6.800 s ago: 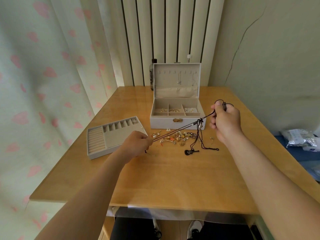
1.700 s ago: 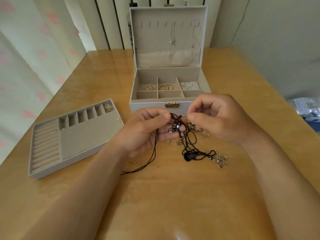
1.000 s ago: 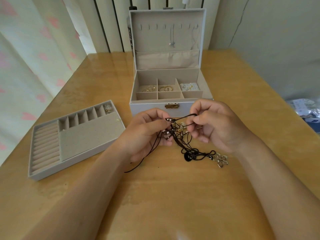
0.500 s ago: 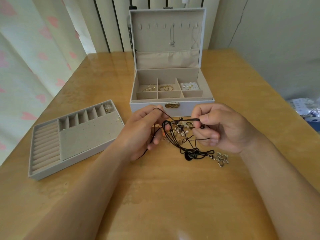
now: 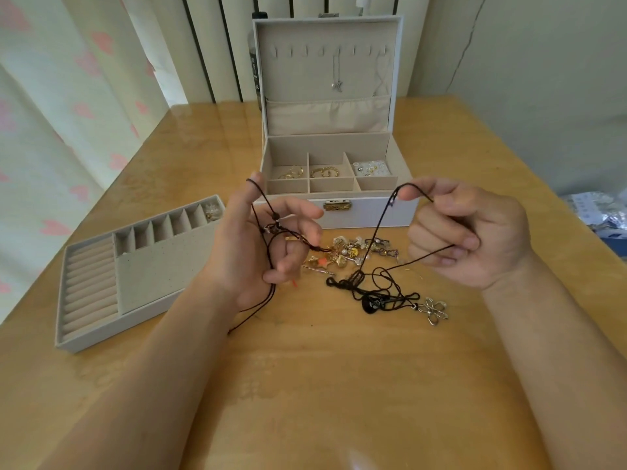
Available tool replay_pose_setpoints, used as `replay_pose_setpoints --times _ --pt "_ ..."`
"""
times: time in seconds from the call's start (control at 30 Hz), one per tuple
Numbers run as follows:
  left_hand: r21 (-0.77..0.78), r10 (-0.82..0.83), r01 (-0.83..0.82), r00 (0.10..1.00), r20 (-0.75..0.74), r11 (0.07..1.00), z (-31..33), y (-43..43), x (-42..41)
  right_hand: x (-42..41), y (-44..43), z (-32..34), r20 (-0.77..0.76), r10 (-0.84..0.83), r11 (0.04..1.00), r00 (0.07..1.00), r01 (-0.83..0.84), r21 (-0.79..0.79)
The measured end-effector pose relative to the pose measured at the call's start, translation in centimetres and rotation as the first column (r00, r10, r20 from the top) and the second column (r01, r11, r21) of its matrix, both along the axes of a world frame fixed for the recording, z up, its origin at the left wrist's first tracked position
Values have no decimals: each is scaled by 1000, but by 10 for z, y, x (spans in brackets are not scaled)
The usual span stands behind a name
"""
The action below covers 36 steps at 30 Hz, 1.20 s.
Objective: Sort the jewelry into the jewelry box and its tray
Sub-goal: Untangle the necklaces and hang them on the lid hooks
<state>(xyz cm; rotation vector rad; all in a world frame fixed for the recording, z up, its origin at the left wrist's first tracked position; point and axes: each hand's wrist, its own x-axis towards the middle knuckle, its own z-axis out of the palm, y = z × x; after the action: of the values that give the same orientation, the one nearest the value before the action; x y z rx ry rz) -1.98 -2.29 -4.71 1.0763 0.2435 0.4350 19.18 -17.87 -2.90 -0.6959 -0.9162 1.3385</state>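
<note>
We hold a thin black cord necklace (image 5: 378, 232) stretched loosely between both hands above the glossy wooden table (image 5: 305, 385). Our left hand (image 5: 251, 252) has the cord looped over one raised fingertip, and the lower fingers are curled round the strands where small beads and a knot sit. Our right hand (image 5: 475, 235) pinches a bend of the cord between thumb and forefinger, with the other fingers folded in over a second strand. The slack drops to the table in a tangled heap around a rounded black pendant (image 5: 371, 305), just beside an open wire flower pendant (image 5: 434, 310). Between the hands lies a pile of small gold and pearly pieces (image 5: 353, 252). Behind it stands the pale grey jewelry box (image 5: 373, 212), lid upright, lined in beige felt, with a brass clasp (image 5: 337, 205). Gold hoops (image 5: 324, 172) rest in its back compartments, and a fine silver chain (image 5: 336, 72) hangs in the lid. The felt tray (image 5: 152, 276), with ridged rolls and square slots, lies to the left.
</note>
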Motion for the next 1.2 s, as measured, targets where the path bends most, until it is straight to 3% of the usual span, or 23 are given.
replay_pose_setpoints --times 0.3,0.5,0.6,0.77,0.87,0.93,1.07,1.17,1.2 --pt "81 102 -100 994 -24 992 3 10 -9 15 -8 6 -166 250 963 954 -227 148" --pt "114 -41 42 999 -11 993 5 10 -16 14 -7 2 -99 264 958 959 -249 141" --pt "120 -34 34 999 2 992 15 8 -22 13 -6 -3 -94 240 968 966 -231 96" --pt "267 -16 -4 997 72 964 58 4 -45 6 -5 -2 -8 153 988 988 -153 38" --pt "333 52 -72 996 70 940 86 -4 -60 -1 -6 8 253 22 993 967 8 -119" --pt "392 120 -139 990 73 909 100 -13 -65 -9 -7 17 514 39 964 857 103 -245" --pt "444 173 -202 979 107 873 116 -34 -68 -38 -10 30 853 200 892 483 270 -363" --pt "448 191 -221 975 111 866 121 -46 -68 -64 -14 33 961 162 894 226 379 -240" --pt "452 201 -228 974 109 862 122 -50 -68 -72 -15 35 977 78 904 198 398 -153"
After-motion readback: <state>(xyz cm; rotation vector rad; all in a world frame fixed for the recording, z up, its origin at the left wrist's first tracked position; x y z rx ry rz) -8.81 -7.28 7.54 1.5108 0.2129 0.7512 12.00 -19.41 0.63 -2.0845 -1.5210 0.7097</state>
